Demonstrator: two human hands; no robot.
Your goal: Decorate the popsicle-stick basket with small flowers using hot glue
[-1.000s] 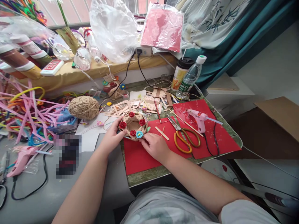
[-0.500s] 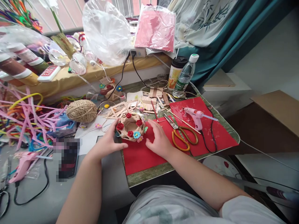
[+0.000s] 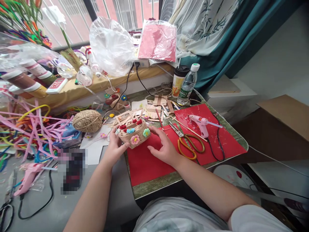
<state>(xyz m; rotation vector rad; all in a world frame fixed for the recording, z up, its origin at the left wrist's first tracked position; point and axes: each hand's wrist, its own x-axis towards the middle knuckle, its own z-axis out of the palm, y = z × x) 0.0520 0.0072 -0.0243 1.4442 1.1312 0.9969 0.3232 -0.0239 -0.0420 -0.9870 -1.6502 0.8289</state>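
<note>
A small round twine-wrapped basket [image 3: 141, 130] hangs over the red sheet, tilted so its side faces me. Red roses line its rim, and blue, pink and green flowers sit on its side. My left hand [image 3: 114, 145] grips its left end, with the thumb along the near side. At the right end, the fingers of my right hand [image 3: 165, 146] reach behind the green flower and steady the basket, while the thumb stands off it. Right of that hand lie scissors with yellow-brown handles [image 3: 190, 145]. The basket's underside and far side are hidden.
A pink glue gun [image 3: 200, 124] lies on the red sheet [image 3: 154, 167]. Wooden sticks [image 3: 154, 111] are strewn behind the basket. A twine ball [image 3: 87, 121] and pink pipe cleaners [image 3: 26, 125] lie left. A water bottle [image 3: 188, 85] and a cup [image 3: 178, 80] stand at the back.
The basket has tipped from showing its open top to showing its flowered side. My left thumb has come onto its near side. The whole view has shifted slightly.
</note>
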